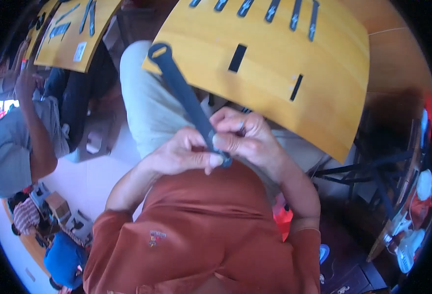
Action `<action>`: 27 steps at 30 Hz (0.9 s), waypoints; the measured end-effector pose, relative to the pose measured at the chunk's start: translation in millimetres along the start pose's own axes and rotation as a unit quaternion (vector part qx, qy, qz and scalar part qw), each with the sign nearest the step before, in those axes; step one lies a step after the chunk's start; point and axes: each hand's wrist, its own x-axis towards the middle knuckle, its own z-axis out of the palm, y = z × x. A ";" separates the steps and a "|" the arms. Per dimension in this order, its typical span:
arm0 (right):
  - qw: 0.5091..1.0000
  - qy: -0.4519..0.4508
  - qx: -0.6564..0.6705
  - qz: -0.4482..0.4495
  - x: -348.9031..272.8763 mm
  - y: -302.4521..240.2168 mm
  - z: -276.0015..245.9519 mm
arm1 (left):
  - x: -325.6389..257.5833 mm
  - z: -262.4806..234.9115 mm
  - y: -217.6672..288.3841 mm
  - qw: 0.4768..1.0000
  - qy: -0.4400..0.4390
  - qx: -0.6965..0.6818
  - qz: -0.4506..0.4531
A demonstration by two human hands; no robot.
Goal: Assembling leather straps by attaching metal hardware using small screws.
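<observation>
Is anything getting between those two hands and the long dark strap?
No, nothing visible does. The left hand grips the dark strap near its lower end, and the thumb of the right hand rests against it, with no other object between.

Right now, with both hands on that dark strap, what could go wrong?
The left hand and right hand both hold the dark strap near its lower end, so its unsupported looped end might swing or bump the wooden tabletop. The hands are over the lap, not the tabletop, so a slip could drop the strap onto the lap or floor.
</observation>
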 end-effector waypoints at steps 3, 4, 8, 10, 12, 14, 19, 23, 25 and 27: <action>0.999 0.030 -0.005 -0.011 2.7 -2.4 5.8 | 2.7 -0.7 -6.5 0.998 0.048 -0.045 0.025; 0.996 0.055 -0.065 -0.008 1.1 -0.5 5.5 | 2.5 -0.4 -7.1 0.996 0.068 -0.048 0.034; 0.952 0.112 -0.280 -0.054 -2.6 -9.9 8.3 | -1.2 -4.5 -2.9 0.988 0.138 -0.064 0.013; 0.942 0.107 -0.314 -0.052 -7.8 -17.0 9.8 | -1.8 -7.7 -5.6 0.985 0.158 -0.061 0.012; 0.930 0.111 -0.335 -0.104 -14.2 -11.3 11.3 | -2.0 -10.6 -8.0 0.988 0.149 -0.028 0.042; 0.943 0.078 -0.310 -0.094 -19.2 -10.9 14.2 | -2.1 -12.7 -14.6 0.987 0.152 -0.040 0.047; 0.926 0.105 -0.343 -0.119 -23.0 -2.7 12.4 | -1.3 -15.0 -21.3 0.982 0.168 -0.053 0.066; 0.919 0.110 -0.357 -0.124 -22.5 0.9 11.7 | -1.1 -16.9 -22.7 0.979 0.183 -0.076 0.047; 0.916 0.113 -0.358 -0.141 -21.0 2.3 9.6 | -0.9 -17.2 -23.0 0.979 0.183 -0.080 0.037; 0.899 0.102 -0.392 -0.163 -20.8 2.4 7.7 | -1.9 -16.8 -24.4 0.978 0.182 -0.092 0.034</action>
